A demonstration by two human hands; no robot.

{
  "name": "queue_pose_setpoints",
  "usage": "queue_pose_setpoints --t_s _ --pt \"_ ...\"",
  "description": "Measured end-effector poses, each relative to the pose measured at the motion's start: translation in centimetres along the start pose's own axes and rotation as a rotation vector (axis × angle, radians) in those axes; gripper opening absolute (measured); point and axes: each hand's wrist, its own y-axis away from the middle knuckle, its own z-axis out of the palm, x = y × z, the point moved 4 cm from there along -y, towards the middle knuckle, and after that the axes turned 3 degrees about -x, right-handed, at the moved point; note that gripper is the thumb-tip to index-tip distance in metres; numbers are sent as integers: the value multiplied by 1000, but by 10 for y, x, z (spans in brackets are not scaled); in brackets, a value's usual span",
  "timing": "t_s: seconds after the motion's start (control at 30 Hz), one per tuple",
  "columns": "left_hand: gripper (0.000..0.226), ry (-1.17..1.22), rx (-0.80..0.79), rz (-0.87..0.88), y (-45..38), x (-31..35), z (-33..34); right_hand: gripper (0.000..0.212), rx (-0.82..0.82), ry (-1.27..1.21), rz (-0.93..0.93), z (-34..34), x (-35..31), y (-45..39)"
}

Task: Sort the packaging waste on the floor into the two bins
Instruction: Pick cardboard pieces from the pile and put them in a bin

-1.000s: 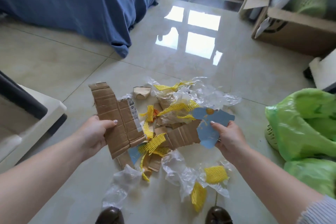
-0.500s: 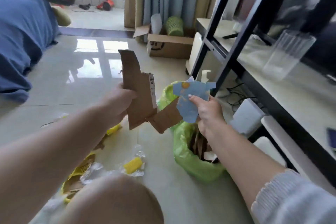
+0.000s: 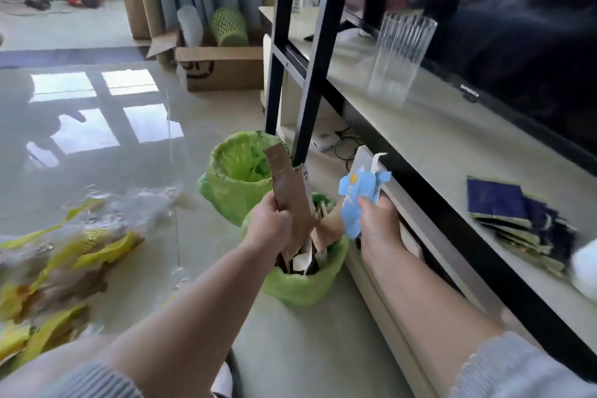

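Your left hand [image 3: 269, 226] grips the cardboard [image 3: 292, 194] upright over the near bin [image 3: 303, 284], its lower end inside. Your right hand [image 3: 376, 223] pinches blue card [image 3: 357, 197] right of that bin. The far bin [image 3: 235, 178] stands just behind; a waste pile [image 3: 64, 249] lies left.

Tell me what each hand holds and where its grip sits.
Left hand grips the brown cardboard strip at mid-length. Right hand pinches the blue card piece at its lower part.
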Motion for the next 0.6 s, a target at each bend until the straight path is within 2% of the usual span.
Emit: queue_pose_setpoints --t_s 0.17,0.27,0.4,0.5,0.6 --pt "32 -151 -42 111 -32 -5 16 25 5 98 -14 28 20 -14" --pt "30 -222 -114 104 -47 -13 26 24 -41 158 -38 48 29 -21" --pt "34 -211 -233 60 -60 -28 34 26 -129 323 17 71 42 -28" --pt "49 -143 -270 -32 -70 -41 32 25 -177 304 102 82 58 -36" --pt "50 -29 -280 -68 -72 -44 28 10 -262 397 87 84 68 -43"
